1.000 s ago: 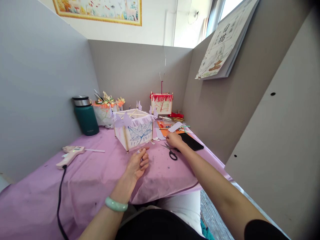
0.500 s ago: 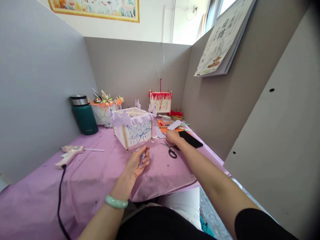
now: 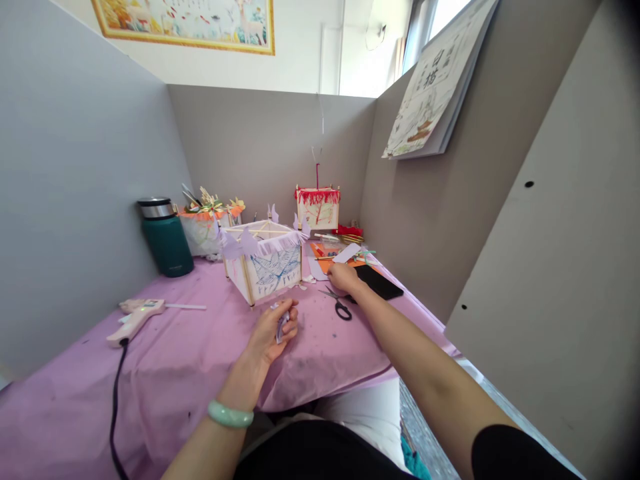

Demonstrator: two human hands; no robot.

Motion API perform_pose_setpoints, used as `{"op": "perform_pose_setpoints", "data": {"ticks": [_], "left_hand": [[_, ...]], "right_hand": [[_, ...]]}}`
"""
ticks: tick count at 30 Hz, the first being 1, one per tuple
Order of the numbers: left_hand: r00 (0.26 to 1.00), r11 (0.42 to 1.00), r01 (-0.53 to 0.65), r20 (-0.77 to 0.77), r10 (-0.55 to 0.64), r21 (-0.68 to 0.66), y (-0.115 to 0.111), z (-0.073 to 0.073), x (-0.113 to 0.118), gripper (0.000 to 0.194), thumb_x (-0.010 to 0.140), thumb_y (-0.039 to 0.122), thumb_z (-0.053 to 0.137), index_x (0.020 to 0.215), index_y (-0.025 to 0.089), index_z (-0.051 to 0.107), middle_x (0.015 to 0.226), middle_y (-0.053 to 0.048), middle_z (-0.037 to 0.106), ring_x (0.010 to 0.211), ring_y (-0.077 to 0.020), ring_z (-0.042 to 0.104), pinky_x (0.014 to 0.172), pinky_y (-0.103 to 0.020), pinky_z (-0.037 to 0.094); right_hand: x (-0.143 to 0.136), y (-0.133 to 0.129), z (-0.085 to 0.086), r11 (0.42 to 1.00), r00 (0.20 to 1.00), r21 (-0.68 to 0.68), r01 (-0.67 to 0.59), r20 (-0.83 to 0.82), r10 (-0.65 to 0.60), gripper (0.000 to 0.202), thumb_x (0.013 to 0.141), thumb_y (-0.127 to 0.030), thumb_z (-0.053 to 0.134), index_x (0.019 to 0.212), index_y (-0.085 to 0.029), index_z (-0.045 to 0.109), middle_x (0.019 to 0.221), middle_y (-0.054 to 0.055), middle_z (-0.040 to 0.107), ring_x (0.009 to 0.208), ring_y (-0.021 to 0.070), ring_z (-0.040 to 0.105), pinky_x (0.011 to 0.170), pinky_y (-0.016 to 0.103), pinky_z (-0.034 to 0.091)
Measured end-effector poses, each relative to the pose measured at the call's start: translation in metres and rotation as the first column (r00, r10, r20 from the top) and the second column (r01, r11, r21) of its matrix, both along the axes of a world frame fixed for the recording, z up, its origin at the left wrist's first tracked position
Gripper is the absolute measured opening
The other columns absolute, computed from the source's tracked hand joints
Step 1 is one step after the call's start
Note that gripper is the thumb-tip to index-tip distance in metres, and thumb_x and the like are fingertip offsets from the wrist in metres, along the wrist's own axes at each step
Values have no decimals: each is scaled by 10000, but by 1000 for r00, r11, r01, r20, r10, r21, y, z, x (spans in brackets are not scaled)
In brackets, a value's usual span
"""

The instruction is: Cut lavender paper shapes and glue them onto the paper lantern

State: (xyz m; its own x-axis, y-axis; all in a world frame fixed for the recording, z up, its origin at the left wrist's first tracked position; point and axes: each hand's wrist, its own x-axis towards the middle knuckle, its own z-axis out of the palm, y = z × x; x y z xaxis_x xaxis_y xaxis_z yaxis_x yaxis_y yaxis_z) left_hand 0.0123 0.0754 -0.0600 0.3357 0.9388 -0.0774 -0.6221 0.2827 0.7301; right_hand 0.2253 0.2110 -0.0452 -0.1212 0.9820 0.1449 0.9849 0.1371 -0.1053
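Observation:
My left hand point(image 3: 273, 330) is curled round some crumpled lilac paper scraps point(image 3: 282, 324) at the front of the table. My right hand point(image 3: 342, 275) reaches forward, its fingers bent down at the edge of a lilac paper piece point(image 3: 317, 269); what they pinch, if anything, is hidden. Just in front of it lie scissors point(image 3: 343, 311) with black handles, blades partly spread. Ahead of my left hand stands a paper lantern point(image 3: 276, 270) with a stick frame, a blue drawing and a lilac fringe. A black flat device point(image 3: 381, 283) lies beside my right wrist.
A glue gun point(image 3: 137, 321) with a black cord lies on the left, near a green bottle point(image 3: 167, 243). Behind stand a flower-topped paper lantern point(image 3: 203, 233) and a red-fringed lantern point(image 3: 318, 210). Grey partitions point(image 3: 270, 140) enclose the pink-covered table point(image 3: 200, 360).
The view has tilted slightly, so the scene sits a little lower and further left. Both hands keep nearly the same places and poses.

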Motion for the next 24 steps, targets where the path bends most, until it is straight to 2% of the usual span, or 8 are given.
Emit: {"op": "perform_pose_setpoints", "data": {"ticks": [3, 7, 12, 17, 21, 24], "left_hand": [[1000, 999, 16, -21, -15, 42, 0, -2, 0, 88, 821, 189, 571, 839, 104, 554, 569, 33, 476, 342, -11, 313, 283, -114, 195], [999, 998, 21, -32, -19, 58, 1, -2, 0, 114, 806, 206, 595, 840, 105, 555, 567, 35, 479, 343, -9, 312, 285, -114, 190], [999, 996, 24, -29, -22, 80, 3, -6, 0, 130, 782, 201, 621, 838, 99, 563, 562, 30, 491, 348, -12, 328, 290, -117, 194], [999, 996, 22, -28, -20, 90, 4, -9, -1, 137, 782, 209, 627, 842, 105, 562, 570, 31, 498, 346, -8, 323, 296, -118, 200], [999, 995, 36, -31, -33, 96, 4, -10, -2, 142, 788, 218, 623, 853, 109, 559, 578, 33, 497, 345, -5, 325, 294, -116, 204], [999, 994, 37, -29, -35, 100, 4, -11, -2, 150, 785, 221, 628, 857, 110, 558, 578, 34, 496, 344, -5, 327, 290, -116, 199]], "right_hand": [[-4, 2, 1, 999, 997, -6, 53, 49, -52, 233, 882, -228, 487, 982, -123, 669, 1059, 151, 662, 1021, 249, 586, 820, 308, 419], [-6, 1, 6, 997, 994, -38, 63, 97, -59, 242, 902, -307, 518, 1031, -129, 621, 1085, 97, 631, 1016, 208, 581, 875, 399, 451], [-12, 3, 10, 994, 993, -83, 66, 108, -57, 250, 890, -326, 548, 1032, -130, 613, 1086, 83, 617, 1009, 202, 584, 874, 408, 468], [-8, 10, 8, 990, 994, -125, 70, 87, -60, 283, 869, -351, 571, 1034, -125, 617, 1054, 91, 635, 954, 193, 603, 830, 381, 483], [6, 8, 6, 992, 997, -118, 53, 53, -47, 262, 875, -310, 523, 1006, -119, 646, 1009, 114, 667, 873, 176, 626, 730, 277, 468], [9, 6, 6, 995, 999, -95, 28, 40, -24, 244, 853, -290, 513, 980, -164, 680, 1017, 103, 684, 906, 192, 629, 700, 235, 439]]}}
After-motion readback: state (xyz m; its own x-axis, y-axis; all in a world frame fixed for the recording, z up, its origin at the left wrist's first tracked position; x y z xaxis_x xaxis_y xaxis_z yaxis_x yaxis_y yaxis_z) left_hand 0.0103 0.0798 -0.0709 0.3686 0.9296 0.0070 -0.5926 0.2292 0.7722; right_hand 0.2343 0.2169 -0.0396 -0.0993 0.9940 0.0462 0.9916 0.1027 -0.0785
